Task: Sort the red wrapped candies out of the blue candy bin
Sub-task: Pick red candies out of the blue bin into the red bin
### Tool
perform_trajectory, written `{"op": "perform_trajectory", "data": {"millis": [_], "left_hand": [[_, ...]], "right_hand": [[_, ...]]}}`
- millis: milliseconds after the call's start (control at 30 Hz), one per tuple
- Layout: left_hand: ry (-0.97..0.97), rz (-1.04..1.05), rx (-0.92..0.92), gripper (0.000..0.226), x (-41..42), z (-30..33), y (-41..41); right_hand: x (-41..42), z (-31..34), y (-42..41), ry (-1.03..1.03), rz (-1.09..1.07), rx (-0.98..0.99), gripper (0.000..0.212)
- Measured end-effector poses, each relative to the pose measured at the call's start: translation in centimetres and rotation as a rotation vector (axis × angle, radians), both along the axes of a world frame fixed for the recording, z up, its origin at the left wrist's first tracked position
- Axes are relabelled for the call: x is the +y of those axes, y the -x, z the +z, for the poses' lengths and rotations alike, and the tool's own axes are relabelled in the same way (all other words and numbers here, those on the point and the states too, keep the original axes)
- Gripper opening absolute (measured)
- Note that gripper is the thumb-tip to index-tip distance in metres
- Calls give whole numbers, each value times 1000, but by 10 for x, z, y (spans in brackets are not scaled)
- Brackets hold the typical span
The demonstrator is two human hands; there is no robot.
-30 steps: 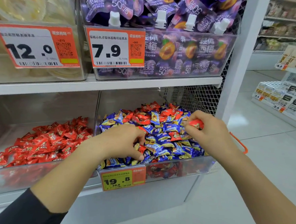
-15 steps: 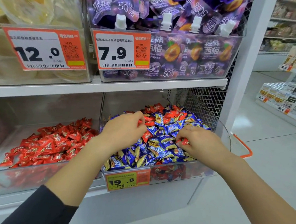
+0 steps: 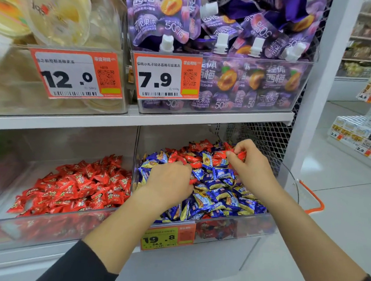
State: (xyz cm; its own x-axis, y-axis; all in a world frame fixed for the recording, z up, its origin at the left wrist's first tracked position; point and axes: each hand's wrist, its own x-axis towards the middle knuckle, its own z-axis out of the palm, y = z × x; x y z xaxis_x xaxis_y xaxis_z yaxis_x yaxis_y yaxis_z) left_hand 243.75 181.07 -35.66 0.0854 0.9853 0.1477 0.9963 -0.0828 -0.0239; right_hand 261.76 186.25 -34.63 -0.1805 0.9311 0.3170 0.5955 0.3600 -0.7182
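Over blue candy bin, right hand moved back

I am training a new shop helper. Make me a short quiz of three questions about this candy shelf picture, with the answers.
1. True or false: the right hand pinches a red candy.
2. Which price tag is on the mixed bin? A) 7.9 B) 19.8 C) 12.0
3. Fill in: the bin left of it holds only ___ candies.

Key: 1 true; 2 B, the 19.8 tag; 3 red.
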Motion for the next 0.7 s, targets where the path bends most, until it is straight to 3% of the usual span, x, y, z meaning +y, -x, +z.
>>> {"op": "perform_trajectory", "data": {"millis": [100,267,367,433,567,633,700], "left_hand": [[-141,64,-204,20,0,10,11],[-265,212,-260,17,7,19,26],[-235,234,-236,26,14,19,25],[-214,200,-238,30,20,21,24],[78,93,-252,46,30,18,25],[165,105,-189,48,33,12,24],[104,140,-139,45,34,6,21]], "right_hand": [[7,7,11,12,22,14,12],[4,11,41,-55,19,-259,11],[9,4,52,-98,65,-392,18],[15,-3,53,-76,170,-447,38],[21,-12,58,-27,321,-601,71],[22,-14,62,-67,314,-661,70],[22,-16,66,-121,266,-672,60]]}}
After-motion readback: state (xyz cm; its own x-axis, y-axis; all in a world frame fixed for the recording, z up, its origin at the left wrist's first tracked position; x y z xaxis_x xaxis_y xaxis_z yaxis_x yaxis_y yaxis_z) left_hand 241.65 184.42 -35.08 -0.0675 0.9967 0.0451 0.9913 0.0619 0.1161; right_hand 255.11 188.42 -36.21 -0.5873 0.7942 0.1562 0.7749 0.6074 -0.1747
